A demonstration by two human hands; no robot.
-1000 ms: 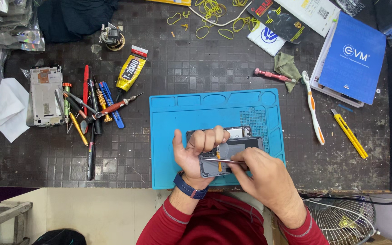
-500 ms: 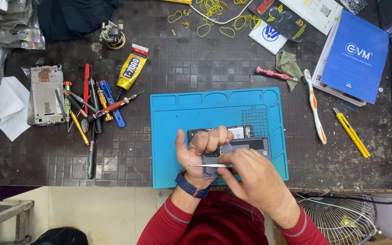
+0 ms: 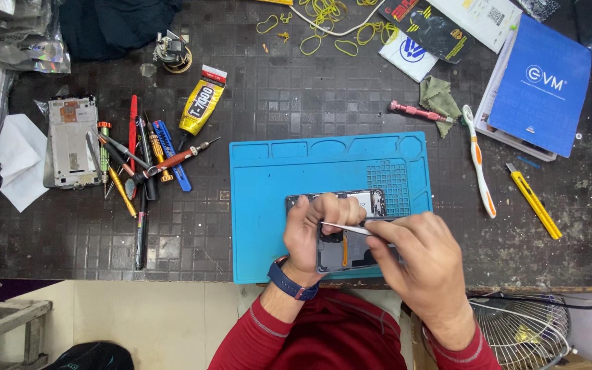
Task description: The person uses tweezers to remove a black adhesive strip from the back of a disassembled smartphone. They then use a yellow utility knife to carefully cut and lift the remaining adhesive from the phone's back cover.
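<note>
L hand [image 3: 313,229] clamps opened phone [image 3: 351,250] flat on blue repair mat [image 3: 275,178] to steady it, w/ R hand [image 3: 423,250] fingers pinched shut on tweezers [image 3: 347,228], tips angled into the phone's innards

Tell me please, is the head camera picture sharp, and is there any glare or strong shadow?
Head view: sharp and evenly lit across the blue mat; no strong shadows; faint shine on the plastic bags at upper left; slight wide-angle bending at the edges; the tweezers look crisp.
</note>
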